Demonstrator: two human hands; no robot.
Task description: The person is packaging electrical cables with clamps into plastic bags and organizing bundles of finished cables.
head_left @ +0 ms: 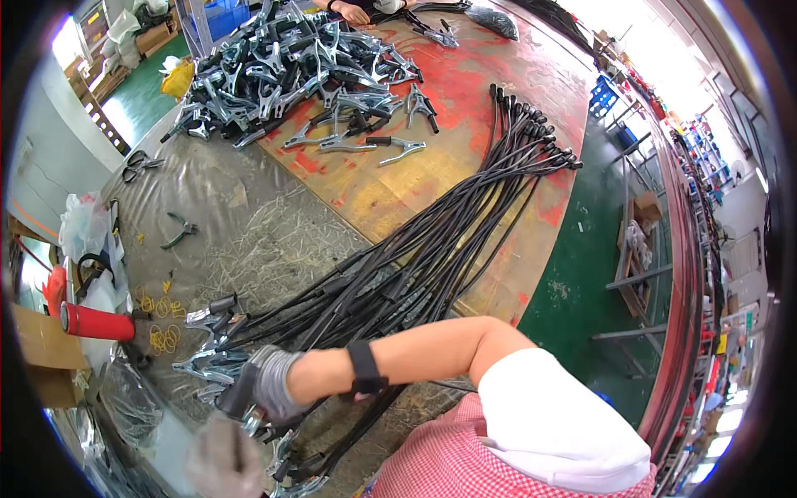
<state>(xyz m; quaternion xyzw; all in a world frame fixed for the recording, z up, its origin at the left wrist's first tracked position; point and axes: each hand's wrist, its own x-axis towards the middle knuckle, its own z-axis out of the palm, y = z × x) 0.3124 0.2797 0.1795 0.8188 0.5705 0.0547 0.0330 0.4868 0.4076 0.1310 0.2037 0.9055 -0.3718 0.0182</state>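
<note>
My right hand point(278, 383), in a grey glove, is closed at the near left of the table, at a black-sleeved clamp handle point(238, 397). My left hand point(224, 461), gloved too, is smeared by motion just nearer to me; its fingers do not show clearly. Metal spring clamps point(203, 365) lie beside the right hand, joined to a long bundle of black cables point(390, 266). The bundle runs to the far right and ends in black connectors point(531, 124). More clamps and cables point(290, 465) lie by the left hand.
A large heap of clamps point(282, 66) covers the far left. Pliers point(178, 230), scissors point(141, 164), yellow rubber bands point(164, 339) and a red cylindrical bottle point(97, 322) lie along the left side. A co-worker's hand point(350, 12) shows at the far edge.
</note>
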